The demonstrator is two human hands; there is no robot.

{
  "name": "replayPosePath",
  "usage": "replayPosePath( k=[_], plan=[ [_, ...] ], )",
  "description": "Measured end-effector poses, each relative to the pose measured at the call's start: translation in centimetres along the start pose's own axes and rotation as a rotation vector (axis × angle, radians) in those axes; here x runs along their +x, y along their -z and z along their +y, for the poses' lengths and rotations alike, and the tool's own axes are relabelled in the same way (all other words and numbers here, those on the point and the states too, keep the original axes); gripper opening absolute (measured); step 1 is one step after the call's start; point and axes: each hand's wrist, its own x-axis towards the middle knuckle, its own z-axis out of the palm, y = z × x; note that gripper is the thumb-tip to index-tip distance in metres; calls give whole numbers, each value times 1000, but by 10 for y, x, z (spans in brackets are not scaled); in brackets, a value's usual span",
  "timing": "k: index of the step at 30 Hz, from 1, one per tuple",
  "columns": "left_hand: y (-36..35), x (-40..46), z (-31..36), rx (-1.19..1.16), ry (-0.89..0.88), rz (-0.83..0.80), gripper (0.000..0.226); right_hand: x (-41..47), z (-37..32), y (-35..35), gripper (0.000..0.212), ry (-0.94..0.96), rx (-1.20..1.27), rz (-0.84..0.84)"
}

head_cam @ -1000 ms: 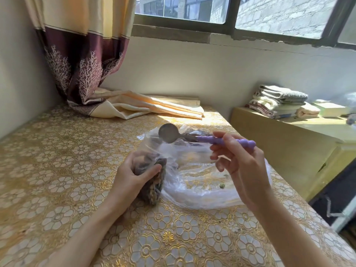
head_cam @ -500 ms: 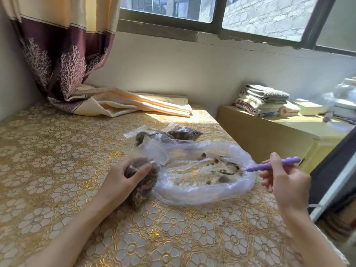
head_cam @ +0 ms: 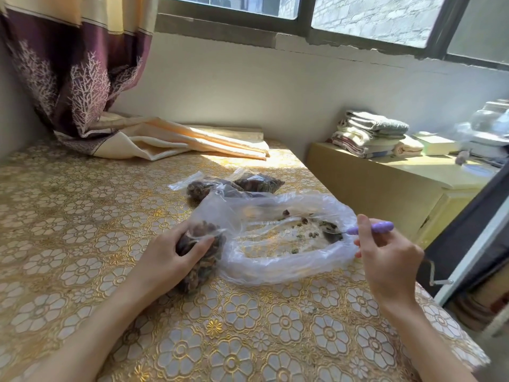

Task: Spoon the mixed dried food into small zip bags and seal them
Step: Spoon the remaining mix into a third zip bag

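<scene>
Her left hand (head_cam: 176, 252) grips a filled zip bag (head_cam: 202, 260) on the table (head_cam: 82, 244). Her right hand (head_cam: 385, 255) pinches a purple spoon (head_cam: 369, 227), its bowl inside the big bag (head_cam: 275, 238) among scattered food (head_cam: 305, 230).

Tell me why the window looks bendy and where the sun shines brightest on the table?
In the head view, the wide-angle lens bows the window frame and wall edge; sunlight glares brightest on the tablecloth beside the folded curtain; the big plastic bag shines softly; the towels at the right look slightly soft.
</scene>
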Motion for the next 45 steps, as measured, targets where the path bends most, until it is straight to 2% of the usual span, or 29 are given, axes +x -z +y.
replayPosePath(
  k=[5,11,19,23,24,28,36,40,45],
  plan=[
    [1,-1,0,8,0,-9,12,1,4,-7,18,-60,63,-1],
    [1,0,3,-15,-5,-3,26,7,9,-18,20,-187,120,6],
    [3,1,-2,-18,1,-13,38,7,18,-15,23,-580,421,34],
    [2,1,-5,-3,-6,-8,10,10,16,-12,20,-809,634,5],
    [2,2,-6,1,-6,-10,9,11,16,-11,19,-867,686,1],
    [2,2,-5,-23,-3,-17,34,14,16,-7,10,-1014,795,14],
    [3,1,-4,20,-1,-40,38,13,12,0,11,-1031,739,-29],
    [3,1,-6,-30,18,-38,14,14,-5,3,16,-939,743,-77],
    [4,2,-7,-64,45,-28,28,21,-43,-5,19,-800,861,-172]
  ],
)
